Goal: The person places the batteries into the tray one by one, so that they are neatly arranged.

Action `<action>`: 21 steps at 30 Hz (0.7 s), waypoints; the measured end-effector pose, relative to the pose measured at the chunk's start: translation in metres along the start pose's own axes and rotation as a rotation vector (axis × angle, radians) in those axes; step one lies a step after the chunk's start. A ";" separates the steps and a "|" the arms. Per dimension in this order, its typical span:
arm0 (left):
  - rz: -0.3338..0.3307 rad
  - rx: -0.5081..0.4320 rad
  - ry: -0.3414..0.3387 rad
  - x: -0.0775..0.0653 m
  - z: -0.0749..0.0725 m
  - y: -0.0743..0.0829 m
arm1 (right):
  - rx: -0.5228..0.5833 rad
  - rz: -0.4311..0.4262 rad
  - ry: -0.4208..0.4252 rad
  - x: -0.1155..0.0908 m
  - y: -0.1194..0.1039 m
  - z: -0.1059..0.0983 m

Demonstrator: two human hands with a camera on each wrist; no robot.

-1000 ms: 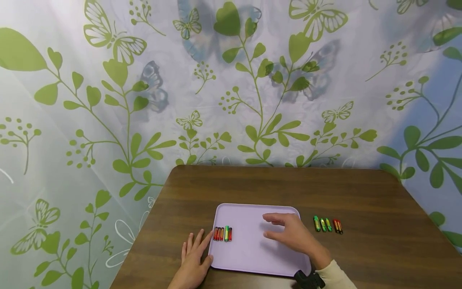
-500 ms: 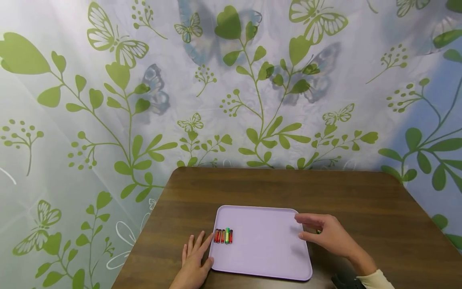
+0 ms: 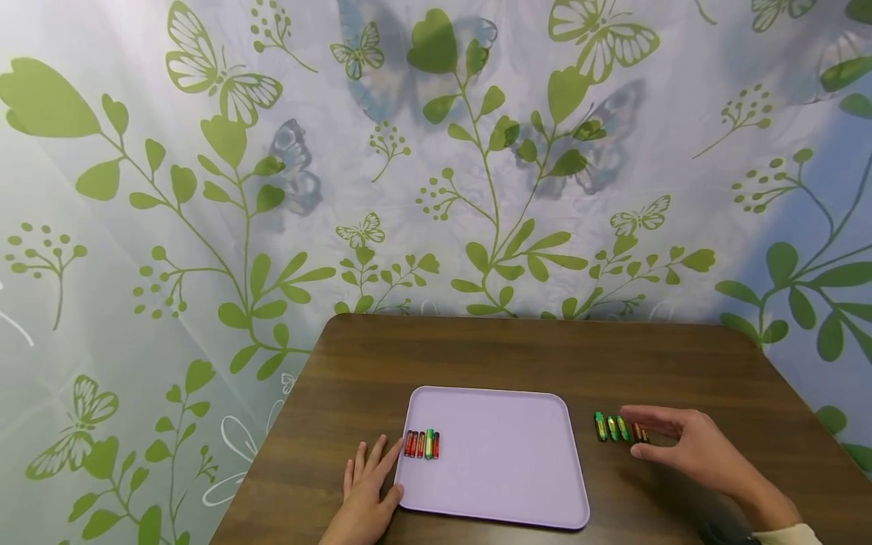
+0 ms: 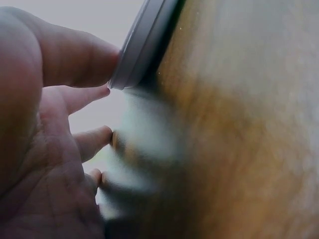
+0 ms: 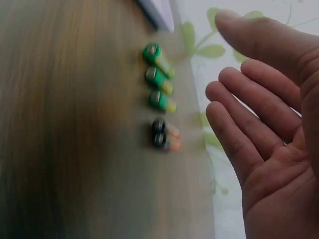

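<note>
My left hand (image 3: 364,492) rests flat on the table with its fingers spread, its thumb and index finger at the left rim of a lavender tray (image 3: 504,462). In the left wrist view the thumb (image 4: 79,57) touches the tray's edge. Several red batteries (image 3: 410,444) and one green battery (image 3: 429,444) stand in a row on the tray's left side. Right of the tray, my right hand (image 3: 702,450) hovers with relaxed fingers, holding nothing. Its fingertips are beside two red-and-black batteries (image 5: 159,139), partly covered in the head view. Three green batteries (image 3: 612,428) lie just left of them.
A brown wooden table (image 3: 518,352) carries everything. Behind it hangs a pale cloth (image 3: 381,174) printed with green leaves and butterflies.
My right hand has moved rightward from over the tray, past the green batteries, to the red-and-black pair. The left hand and the tray have stayed in place.
</note>
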State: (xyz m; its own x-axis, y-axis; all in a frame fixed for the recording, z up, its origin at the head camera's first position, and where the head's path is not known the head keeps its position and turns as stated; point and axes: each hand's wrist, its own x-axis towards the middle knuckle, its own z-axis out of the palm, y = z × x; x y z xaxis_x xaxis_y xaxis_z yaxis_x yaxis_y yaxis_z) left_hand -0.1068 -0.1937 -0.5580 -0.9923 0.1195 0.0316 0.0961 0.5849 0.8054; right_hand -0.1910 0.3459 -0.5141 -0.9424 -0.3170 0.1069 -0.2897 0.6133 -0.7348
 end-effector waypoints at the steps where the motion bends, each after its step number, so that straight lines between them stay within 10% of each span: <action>1: -0.003 0.006 -0.001 0.000 0.000 0.001 | -0.015 -0.002 0.004 -0.001 0.003 -0.002; 21: -0.024 0.036 -0.025 -0.001 -0.003 0.002 | -0.239 -0.024 0.090 -0.001 0.044 0.000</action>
State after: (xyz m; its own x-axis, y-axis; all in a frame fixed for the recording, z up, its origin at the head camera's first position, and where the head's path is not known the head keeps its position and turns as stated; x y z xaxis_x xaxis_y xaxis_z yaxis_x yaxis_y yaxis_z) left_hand -0.1060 -0.1949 -0.5552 -0.9921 0.1252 -0.0026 0.0757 0.6162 0.7840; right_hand -0.2032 0.3734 -0.5467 -0.9427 -0.2744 0.1896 -0.3334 0.7635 -0.5531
